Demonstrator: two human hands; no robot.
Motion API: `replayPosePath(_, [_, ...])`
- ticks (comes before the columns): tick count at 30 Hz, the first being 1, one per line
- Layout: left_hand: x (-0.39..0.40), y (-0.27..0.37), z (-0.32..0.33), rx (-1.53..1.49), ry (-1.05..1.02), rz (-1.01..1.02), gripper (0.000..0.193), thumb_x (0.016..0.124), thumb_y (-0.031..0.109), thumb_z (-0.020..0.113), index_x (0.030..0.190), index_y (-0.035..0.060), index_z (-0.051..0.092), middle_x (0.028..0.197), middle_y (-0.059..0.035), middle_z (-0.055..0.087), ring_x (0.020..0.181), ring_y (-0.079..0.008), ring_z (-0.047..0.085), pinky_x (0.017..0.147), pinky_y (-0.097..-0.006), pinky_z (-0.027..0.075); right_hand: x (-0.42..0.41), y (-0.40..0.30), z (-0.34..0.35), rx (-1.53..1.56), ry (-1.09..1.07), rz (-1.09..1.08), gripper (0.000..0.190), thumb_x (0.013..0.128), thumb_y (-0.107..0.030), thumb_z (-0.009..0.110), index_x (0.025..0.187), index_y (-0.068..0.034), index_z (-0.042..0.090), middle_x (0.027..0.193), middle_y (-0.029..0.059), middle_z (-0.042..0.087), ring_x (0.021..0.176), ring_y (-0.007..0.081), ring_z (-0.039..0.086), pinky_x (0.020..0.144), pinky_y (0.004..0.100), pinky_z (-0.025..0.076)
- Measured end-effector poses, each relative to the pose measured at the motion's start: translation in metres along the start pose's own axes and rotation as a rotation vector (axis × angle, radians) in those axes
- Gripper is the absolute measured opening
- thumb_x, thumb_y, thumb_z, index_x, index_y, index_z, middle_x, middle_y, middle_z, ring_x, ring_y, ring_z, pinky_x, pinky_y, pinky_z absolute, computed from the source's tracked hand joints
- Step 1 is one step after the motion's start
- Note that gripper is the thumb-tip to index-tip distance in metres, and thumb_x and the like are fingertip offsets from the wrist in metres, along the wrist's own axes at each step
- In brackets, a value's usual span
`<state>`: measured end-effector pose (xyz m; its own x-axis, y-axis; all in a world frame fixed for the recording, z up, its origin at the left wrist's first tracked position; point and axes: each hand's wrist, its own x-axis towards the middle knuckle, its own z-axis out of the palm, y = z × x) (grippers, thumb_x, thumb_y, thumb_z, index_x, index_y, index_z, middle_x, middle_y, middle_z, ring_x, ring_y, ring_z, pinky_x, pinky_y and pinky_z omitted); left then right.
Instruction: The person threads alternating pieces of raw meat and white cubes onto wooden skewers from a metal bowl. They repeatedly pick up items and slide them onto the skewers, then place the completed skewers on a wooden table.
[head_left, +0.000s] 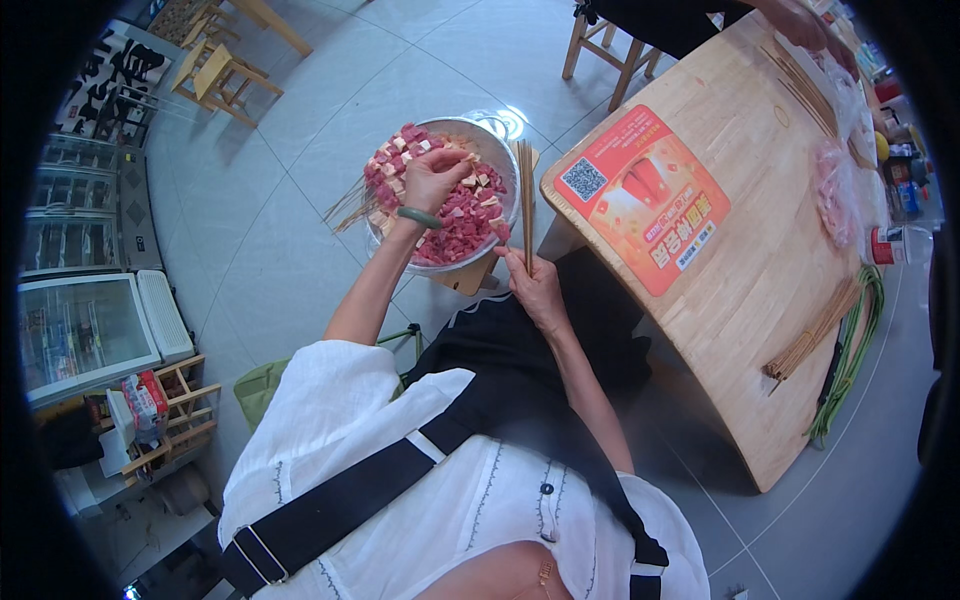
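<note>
A round metal basin (516, 186) holds diced red meat (461, 225) with pale fatty cubes among it. My left hand (435, 176), with a green bangle at the wrist, reaches over the basin, thumb and fingertips close together near pale pieces; whether they grip one is unclear. Loaded meat skewers (391, 165) lie across the basin's left side, their bare stick ends poking out past the rim. Right of the basin, my right hand (536, 289) holds a bundle of thin wooden skewers (526, 202) upright. It also pinches one skewer with meat (501, 229) near its tip.
The basin rests on a wooden stool (461, 281). To the right, a wooden table (720, 322) carries a red printed sheet (645, 199), a skewer bundle (814, 330), green long beans (847, 360) and plastic bags (836, 191). Another person's hand (795, 26) is at its far end.
</note>
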<state>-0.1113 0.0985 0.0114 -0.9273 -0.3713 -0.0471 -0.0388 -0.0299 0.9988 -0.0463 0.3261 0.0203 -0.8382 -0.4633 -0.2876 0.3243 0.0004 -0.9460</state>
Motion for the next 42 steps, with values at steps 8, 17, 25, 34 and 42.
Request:
replayPosePath(8, [-0.007, -0.003, 0.002, 0.368, 0.020, 0.230, 0.014, 0.083, 0.003, 0.065, 0.096, 0.0009, 0.070, 0.085, -0.0050, 0.070, 0.078, -0.0080, 0.064, 0.067, -0.0211, 0.053, 0.000, 0.003, -0.001, -0.012, -0.010, 0.003, 0.026, 0.094, -0.019, 0.051, 0.100, 0.001, 0.067, 0.057, -0.0071, 0.041, 0.051, 0.0013, 0.039, 0.046, 0.0204, 0.031])
replayPosePath(17, [-0.019, 0.011, 0.011, 0.459, 0.039, 0.348, 0.016, 0.081, 0.005, 0.066, 0.097, 0.0026, 0.069, 0.083, -0.0073, 0.070, 0.074, -0.0121, 0.067, 0.065, -0.0229, 0.053, 0.000, 0.003, -0.001, 0.006, -0.009, 0.020, 0.026, 0.094, -0.020, 0.051, 0.099, 0.000, 0.067, 0.058, -0.0075, 0.040, 0.051, 0.0015, 0.038, 0.046, 0.0204, 0.031])
replayPosePath(25, [-0.008, 0.012, 0.010, -0.619, -0.096, -0.561, 0.041, 0.097, 0.028, 0.047, 0.125, -0.0010, 0.043, 0.115, -0.0215, 0.058, 0.105, -0.0288, 0.061, 0.086, -0.0362, 0.054, -0.002, -0.001, -0.001, 0.028, -0.008, -0.006, 0.026, 0.095, -0.021, 0.051, 0.101, -0.001, 0.066, 0.058, -0.0077, 0.041, 0.050, 0.0012, 0.037, 0.046, 0.0197, 0.029])
replayPosePath(34, [-0.011, 0.022, 0.006, -0.316, -0.159, -0.484, 0.033, 0.094, 0.027, 0.054, 0.114, 0.0017, 0.056, 0.110, -0.0125, 0.063, 0.103, -0.0221, 0.062, 0.085, -0.0361, 0.053, 0.001, 0.001, 0.000, -0.041, -0.010, -0.014, 0.026, 0.094, -0.021, 0.052, 0.105, -0.002, 0.067, 0.056, -0.0079, 0.041, 0.048, 0.0008, 0.036, 0.044, 0.0189, 0.028])
replayPosePath(42, [-0.017, 0.025, 0.010, -0.310, -0.128, -0.527, 0.030, 0.090, 0.023, 0.060, 0.112, 0.0034, 0.058, 0.105, -0.0094, 0.065, 0.100, -0.0231, 0.064, 0.082, -0.0327, 0.053, -0.001, 0.003, 0.002, -0.074, 0.000, -0.024, 0.025, 0.093, -0.019, 0.052, 0.097, -0.001, 0.068, 0.055, -0.0062, 0.040, 0.051, 0.0023, 0.039, 0.046, 0.0214, 0.032])
